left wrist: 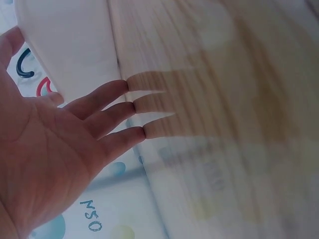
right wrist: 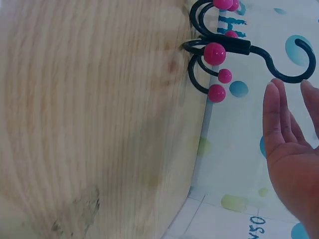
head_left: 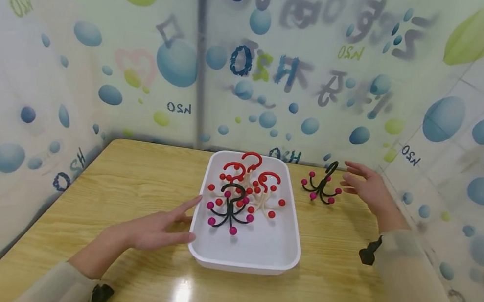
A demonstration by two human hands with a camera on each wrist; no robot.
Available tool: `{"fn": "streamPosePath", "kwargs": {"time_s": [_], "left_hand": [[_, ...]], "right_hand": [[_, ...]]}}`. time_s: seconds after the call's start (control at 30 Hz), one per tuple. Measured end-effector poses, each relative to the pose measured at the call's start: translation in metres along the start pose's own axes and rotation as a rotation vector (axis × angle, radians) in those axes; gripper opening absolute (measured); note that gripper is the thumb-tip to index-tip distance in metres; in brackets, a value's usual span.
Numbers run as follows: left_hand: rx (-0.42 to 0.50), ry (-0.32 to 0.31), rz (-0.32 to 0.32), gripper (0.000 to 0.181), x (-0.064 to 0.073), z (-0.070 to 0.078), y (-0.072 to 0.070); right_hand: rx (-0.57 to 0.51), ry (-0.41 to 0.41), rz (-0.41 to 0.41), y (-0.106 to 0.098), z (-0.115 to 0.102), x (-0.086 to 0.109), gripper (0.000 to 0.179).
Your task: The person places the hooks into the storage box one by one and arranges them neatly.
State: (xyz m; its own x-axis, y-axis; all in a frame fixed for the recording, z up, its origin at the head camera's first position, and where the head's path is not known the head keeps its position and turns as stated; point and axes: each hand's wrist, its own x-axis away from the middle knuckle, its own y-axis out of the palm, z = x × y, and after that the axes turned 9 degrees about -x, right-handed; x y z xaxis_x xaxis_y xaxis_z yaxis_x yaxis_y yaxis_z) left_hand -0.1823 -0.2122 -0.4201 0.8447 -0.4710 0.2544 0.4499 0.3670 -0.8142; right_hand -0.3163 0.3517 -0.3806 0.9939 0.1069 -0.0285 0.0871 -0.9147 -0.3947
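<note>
A white tray (head_left: 251,248) holds several claw-shaped hangers. One is a black hanger with magenta balls (head_left: 230,210), in front of cream hangers with red hooks and red balls (head_left: 263,200). My left hand (head_left: 151,227) is at the tray's left side, thumb and index finger at the rim; in the left wrist view the other fingers of this hand (left wrist: 55,137) reach down to the table. Right of the tray, a second black hanger (head_left: 321,185) stands upright on its curved arms. My right hand (head_left: 368,189) is beside its hook (right wrist: 294,74), fingers extended and holding nothing.
The wooden table (head_left: 133,174) carries the tray and the separate hanger. Behind and on both sides hangs a pale curtain (head_left: 142,86) printed with blue and green drops and lettering. A dark strap piece (head_left: 368,255) is at the right cuff.
</note>
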Motion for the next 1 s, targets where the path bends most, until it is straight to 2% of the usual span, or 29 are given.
{"fn": "streamPosePath", "kwargs": {"time_s": [0.23,0.43,0.7,1.0], "left_hand": [[-0.001,0.015,0.001,0.091,0.000,-0.002,0.002],[-0.006,0.016,0.004,0.091,0.001,-0.002,0.001],[-0.014,0.016,0.011,0.091,0.001,-0.001,0.000],[0.000,0.013,0.005,0.091,0.002,0.000,0.000]], "right_hand": [[0.099,-0.012,-0.059,0.010,-0.006,-0.010,0.063],[0.098,0.012,-0.068,0.017,-0.011,-0.013,0.059],[0.044,-0.022,0.014,0.025,-0.014,-0.007,0.057],[-0.034,0.001,0.157,0.031,-0.012,-0.005,0.049]]}}
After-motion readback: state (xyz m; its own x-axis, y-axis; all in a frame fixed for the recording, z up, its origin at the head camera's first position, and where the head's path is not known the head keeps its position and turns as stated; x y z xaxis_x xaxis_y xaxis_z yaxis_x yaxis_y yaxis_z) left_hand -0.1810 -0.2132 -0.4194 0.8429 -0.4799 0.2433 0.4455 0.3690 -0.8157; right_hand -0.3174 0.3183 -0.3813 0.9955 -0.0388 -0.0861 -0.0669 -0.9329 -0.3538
